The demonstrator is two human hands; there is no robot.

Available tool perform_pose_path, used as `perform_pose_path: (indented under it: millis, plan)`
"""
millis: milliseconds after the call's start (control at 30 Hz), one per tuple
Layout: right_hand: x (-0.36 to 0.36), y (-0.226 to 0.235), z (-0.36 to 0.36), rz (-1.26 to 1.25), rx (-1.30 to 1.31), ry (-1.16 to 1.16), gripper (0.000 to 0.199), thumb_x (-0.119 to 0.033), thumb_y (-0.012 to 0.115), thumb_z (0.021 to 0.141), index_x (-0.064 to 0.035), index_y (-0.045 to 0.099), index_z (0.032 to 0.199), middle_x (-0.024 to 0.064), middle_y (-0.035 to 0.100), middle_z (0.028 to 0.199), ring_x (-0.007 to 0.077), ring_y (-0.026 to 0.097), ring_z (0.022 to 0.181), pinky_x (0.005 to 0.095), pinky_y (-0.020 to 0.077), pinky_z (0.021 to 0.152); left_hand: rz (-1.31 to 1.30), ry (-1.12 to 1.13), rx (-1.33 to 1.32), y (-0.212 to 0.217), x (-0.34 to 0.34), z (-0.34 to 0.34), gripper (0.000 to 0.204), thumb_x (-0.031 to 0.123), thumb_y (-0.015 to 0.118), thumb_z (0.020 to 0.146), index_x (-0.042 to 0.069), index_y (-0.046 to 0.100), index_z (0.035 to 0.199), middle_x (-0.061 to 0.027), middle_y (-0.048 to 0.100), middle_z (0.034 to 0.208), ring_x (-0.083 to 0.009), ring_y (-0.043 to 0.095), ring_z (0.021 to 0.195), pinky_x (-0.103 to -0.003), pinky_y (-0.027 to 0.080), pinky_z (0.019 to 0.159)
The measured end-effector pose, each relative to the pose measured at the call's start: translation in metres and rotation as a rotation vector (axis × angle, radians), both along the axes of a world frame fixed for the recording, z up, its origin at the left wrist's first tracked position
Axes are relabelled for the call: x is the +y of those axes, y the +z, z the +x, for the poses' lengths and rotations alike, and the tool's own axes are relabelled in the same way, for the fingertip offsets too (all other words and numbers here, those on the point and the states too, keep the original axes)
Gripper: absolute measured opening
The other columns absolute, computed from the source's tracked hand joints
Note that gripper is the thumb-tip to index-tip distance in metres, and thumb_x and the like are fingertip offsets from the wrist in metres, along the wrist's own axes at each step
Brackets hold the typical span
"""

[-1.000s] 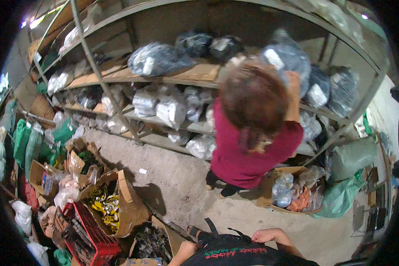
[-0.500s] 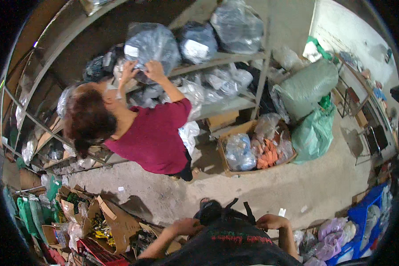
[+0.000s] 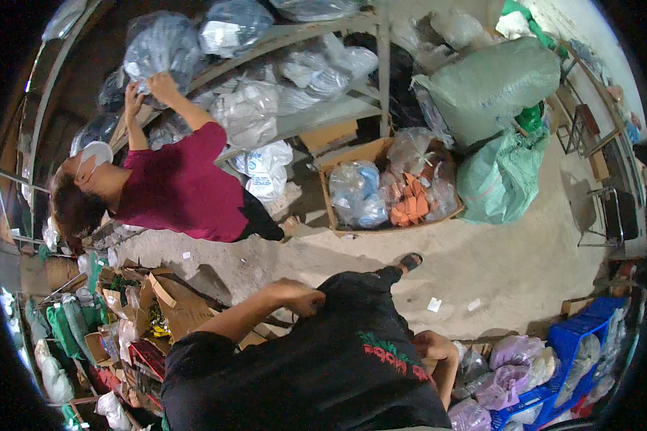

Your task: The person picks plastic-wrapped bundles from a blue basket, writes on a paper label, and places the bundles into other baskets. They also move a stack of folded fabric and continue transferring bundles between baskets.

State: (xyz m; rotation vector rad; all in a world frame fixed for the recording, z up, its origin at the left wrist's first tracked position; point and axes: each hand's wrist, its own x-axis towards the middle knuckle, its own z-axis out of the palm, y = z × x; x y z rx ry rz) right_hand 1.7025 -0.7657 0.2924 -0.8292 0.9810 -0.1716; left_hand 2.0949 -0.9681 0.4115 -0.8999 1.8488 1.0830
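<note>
At the front of my black shirt (image 3: pixel 302 373), my left hand (image 3: pixel 298 296) is closed, its fingers curled in against the cloth. Whatever it grips, if anything, is hidden. My right hand (image 3: pixel 435 346) is at the other side of the shirt, also with fingers curled in, and the cloth partly covers it. Ahead on the left, a person in a maroon top (image 3: pixel 183 187) stands at the shelving. Both of that person's hands (image 3: pixel 154 90) are on a large clear-wrapped dark bundle (image 3: pixel 165 47).
A metal shelf (image 3: pixel 331 118) carries several wrapped bundles. On the floor stand an open cardboard box (image 3: pixel 392 228) of bagged pieces, a stuffed pale sack (image 3: pixel 496 82) and a green sack (image 3: pixel 502 176). Cartons (image 3: pixel 183 309) lie lower left, blue crates (image 3: pixel 579 352) lower right, chairs (image 3: pixel 607 215) far right.
My view has shifted, and the shelf and person now appear further left and higher. More of my black shirt shows, and a sandalled foot has come into view. Both hands stay near my shirt.
</note>
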Motion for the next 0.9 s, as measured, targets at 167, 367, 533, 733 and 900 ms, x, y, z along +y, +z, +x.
perform_pose_path:
  millis: [167, 367, 533, 733, 900]
  plan:
    - [-0.011, 0.018, -0.113, 0.111, 0.149, -0.145, 0.022, -0.014, 0.070, 0.090, 0.0052, 0.069, 0.102, 0.0070, 0.070, 0.084, 0.0151, 0.065, 0.075, 0.0336, 0.0538, 0.065, -0.045, -0.120, -0.114, -0.003, -0.044, -0.117, 0.048, 0.028, 0.062, 0.077, 0.019, 0.064, 0.124, -0.0098, 0.071, 0.115, -0.0335, 0.067, 0.107, -0.050, 0.052, 0.086]
    - [0.001, 0.036, -0.201, -0.084, 0.228, -0.191, 0.026, -0.027, 0.066, 0.094, -0.0028, 0.073, 0.088, 0.0051, 0.068, 0.070, 0.0126, 0.061, 0.065, 0.0308, 0.0488, 0.058, 0.111, -0.491, 0.193, -0.059, -0.101, -0.239, 0.033, 0.033, 0.064, 0.083, 0.010, 0.062, 0.106, -0.0159, 0.069, 0.097, -0.0353, 0.067, 0.094, -0.048, 0.052, 0.074]
    - [0.037, 0.046, -0.267, 0.004, -0.149, -0.650, 0.035, -0.032, 0.066, 0.097, -0.0016, 0.069, 0.081, -0.0020, 0.064, 0.070, 0.0078, 0.055, 0.061, 0.0278, 0.0448, 0.057, 0.398, -0.482, 0.203, -0.095, -0.143, -0.342, 0.056, 0.011, 0.069, 0.085, 0.010, 0.051, 0.138, -0.0247, 0.067, 0.107, -0.0385, 0.066, 0.101, -0.044, 0.052, 0.080]
    - [0.089, 0.054, -0.399, -0.057, -0.111, -0.941, 0.038, -0.033, 0.067, 0.097, -0.0025, 0.068, 0.074, -0.0040, 0.060, 0.064, 0.0072, 0.050, 0.058, 0.0262, 0.0398, 0.055, 0.766, -0.407, -0.237, -0.080, -0.143, -0.562, 0.038, 0.017, 0.059, 0.094, 0.008, 0.061, 0.130, 0.0013, 0.068, 0.098, -0.0135, 0.061, 0.080, -0.028, 0.048, 0.068]
    - [0.144, 0.071, -0.529, -0.099, -0.130, -0.939, 0.042, -0.039, 0.066, 0.098, -0.0069, 0.066, 0.071, -0.0060, 0.056, 0.062, 0.0061, 0.047, 0.057, 0.0264, 0.0373, 0.053, 0.758, -0.405, -0.219, -0.023, -0.107, -0.745, 0.033, 0.032, 0.057, 0.099, 0.009, 0.069, 0.119, 0.0089, 0.061, 0.080, -0.0020, 0.049, 0.065, -0.021, 0.038, 0.056]
